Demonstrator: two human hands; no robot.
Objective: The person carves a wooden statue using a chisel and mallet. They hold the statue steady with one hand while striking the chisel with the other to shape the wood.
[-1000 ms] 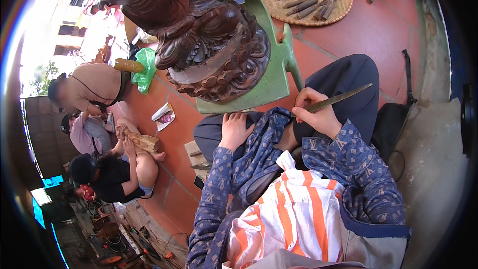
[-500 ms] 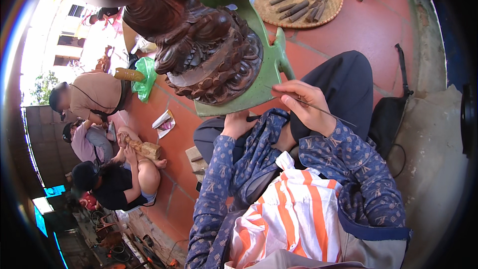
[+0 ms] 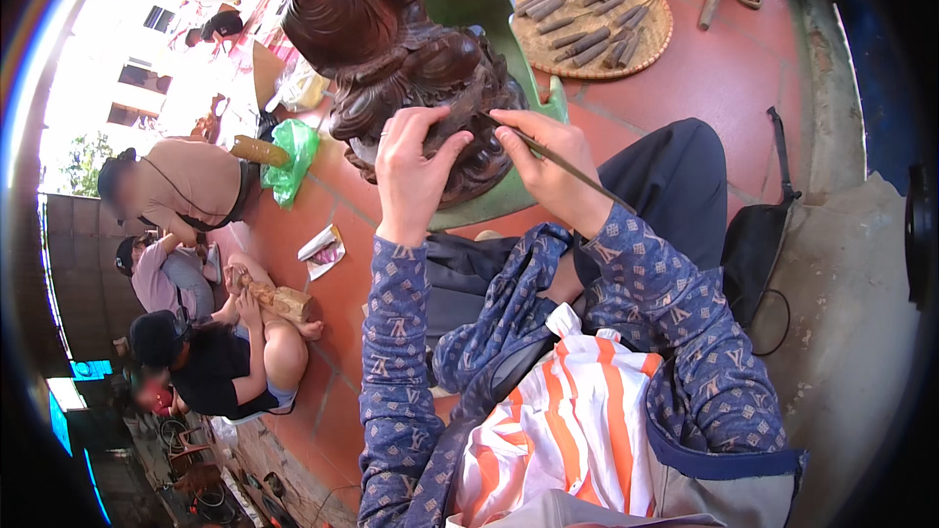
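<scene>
A dark brown carved seated statue (image 3: 391,54) rests on a green plastic chair (image 3: 509,49) in front of me. My left hand (image 3: 413,168) lies against the statue's lower part, thumb and fingers apart, with nothing seen in it. Beside it, my right hand (image 3: 558,164) pinches a thin rod-like tool (image 3: 577,173); its tip meets the carved base. The tool's exact kind is not clear. My hands cover part of the base.
A round woven tray (image 3: 533,37) with several wooden-handled tools stands beyond the chair. At left sit several people, one holding a pale wood carving (image 3: 284,303). A green plastic bag (image 3: 293,158) and a black bag (image 3: 758,244) lie on the tiles.
My left hand has risen from my lap to the statue. My right hand has moved forward and up, bringing the tool's tip to the base.
</scene>
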